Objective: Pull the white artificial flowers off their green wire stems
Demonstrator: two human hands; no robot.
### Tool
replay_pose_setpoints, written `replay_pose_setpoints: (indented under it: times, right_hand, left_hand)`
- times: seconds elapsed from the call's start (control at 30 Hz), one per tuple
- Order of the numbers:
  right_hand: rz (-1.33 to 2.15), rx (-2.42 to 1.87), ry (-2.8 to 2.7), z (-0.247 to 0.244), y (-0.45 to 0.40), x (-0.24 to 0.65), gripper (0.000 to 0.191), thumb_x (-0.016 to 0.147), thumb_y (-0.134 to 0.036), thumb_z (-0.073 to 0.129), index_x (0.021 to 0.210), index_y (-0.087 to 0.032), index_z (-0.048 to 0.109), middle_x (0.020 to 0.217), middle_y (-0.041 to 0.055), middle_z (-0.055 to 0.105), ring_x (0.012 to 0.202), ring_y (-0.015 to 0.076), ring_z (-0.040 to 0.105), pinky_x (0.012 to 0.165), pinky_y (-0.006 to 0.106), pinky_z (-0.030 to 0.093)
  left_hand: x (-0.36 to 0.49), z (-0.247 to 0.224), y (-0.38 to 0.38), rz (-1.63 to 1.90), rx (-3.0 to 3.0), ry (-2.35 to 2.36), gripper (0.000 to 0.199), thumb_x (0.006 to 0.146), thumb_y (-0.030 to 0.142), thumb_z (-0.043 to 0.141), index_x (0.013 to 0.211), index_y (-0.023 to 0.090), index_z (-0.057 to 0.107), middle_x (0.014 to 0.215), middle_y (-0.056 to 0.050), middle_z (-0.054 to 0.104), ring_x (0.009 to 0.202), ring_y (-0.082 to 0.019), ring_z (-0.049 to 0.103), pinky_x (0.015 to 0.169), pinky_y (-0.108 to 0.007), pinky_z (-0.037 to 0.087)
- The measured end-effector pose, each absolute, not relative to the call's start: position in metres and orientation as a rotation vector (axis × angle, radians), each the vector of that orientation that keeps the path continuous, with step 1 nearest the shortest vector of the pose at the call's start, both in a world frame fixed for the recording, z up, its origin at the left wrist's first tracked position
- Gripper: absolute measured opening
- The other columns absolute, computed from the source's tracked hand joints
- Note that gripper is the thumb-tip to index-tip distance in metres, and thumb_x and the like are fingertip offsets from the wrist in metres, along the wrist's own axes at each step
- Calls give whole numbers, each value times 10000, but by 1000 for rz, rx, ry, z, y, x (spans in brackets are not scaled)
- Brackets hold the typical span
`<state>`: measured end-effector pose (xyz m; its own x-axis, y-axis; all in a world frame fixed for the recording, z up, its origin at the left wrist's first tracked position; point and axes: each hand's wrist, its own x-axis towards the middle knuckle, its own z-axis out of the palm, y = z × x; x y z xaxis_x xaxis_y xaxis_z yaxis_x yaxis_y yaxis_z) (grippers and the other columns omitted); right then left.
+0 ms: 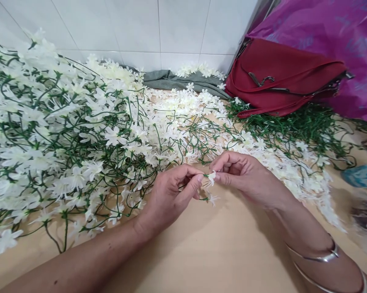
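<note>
Thumb and fingers of my left hand (174, 193) pinch the green stem of an artificial flower over the table. My right hand (244, 177) grips the white petals (212, 178) of that flower between thumb and index finger. A second stem tip with thin white stamens (213, 199) hangs just below, out of the left hand's fingers. To the left rises a large heap of white artificial flowers (64, 130) on green stems. Behind my hands lie loose white petals (183, 106) and several green stems (201, 138).
A red handbag (281, 77) rests on a pile of green stems (296, 126) at the back right, before a purple plastic bag (354, 49). Grey cloth (168, 79) lies along the tiled wall (183, 28). White stamens (293, 175) spread across the table (183, 260) on the right.
</note>
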<state>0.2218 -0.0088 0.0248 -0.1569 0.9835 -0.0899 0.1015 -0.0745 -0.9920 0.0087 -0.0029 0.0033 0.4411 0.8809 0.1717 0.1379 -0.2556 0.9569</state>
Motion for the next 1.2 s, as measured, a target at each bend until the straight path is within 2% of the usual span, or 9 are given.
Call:
replay_pose_setpoints:
  times: [0.33, 0.67, 0.8, 1.2]
  right_hand:
    - [1428, -1237, -1306, 23, -9, 219, 353, 720, -452, 926, 801, -195, 697, 688, -18, 632, 631, 119, 521, 593, 246, 395]
    - [1496, -1146, -1293, 12, -7, 219, 218, 828, -358, 866, 842, -206, 711, 732, -31, 637, 674, 111, 528, 653, 241, 414]
    - [1517, -1166, -1271, 12, -7, 218, 250, 805, -385, 884, 838, -202, 717, 751, -19, 662, 722, 124, 568, 695, 247, 431]
    - [1552, -1168, -1292, 12, -7, 217, 304, 772, -437, 900, 786, -190, 723, 720, -5, 686, 708, 137, 599, 701, 270, 439]
  left_hand:
    - [9, 3, -5, 943, 1758, 906, 186, 1020, 294, 592, 894, 194, 686, 681, -4, 734, 622, -143, 708, 638, -281, 548]
    - [9, 0, -4, 923, 1756, 887, 191, 1030, 234, 560, 876, 184, 661, 695, 4, 738, 636, -125, 729, 663, -254, 557]
    - [10, -3, -3, 920, 1762, 886, 199, 1028, 209, 552, 856, 183, 649, 692, 11, 732, 643, -116, 730, 682, -248, 556]
    - [10, -5, -4, 905, 1741, 861, 195, 1019, 182, 561, 845, 176, 649, 689, 10, 726, 629, -108, 731, 653, -223, 555]
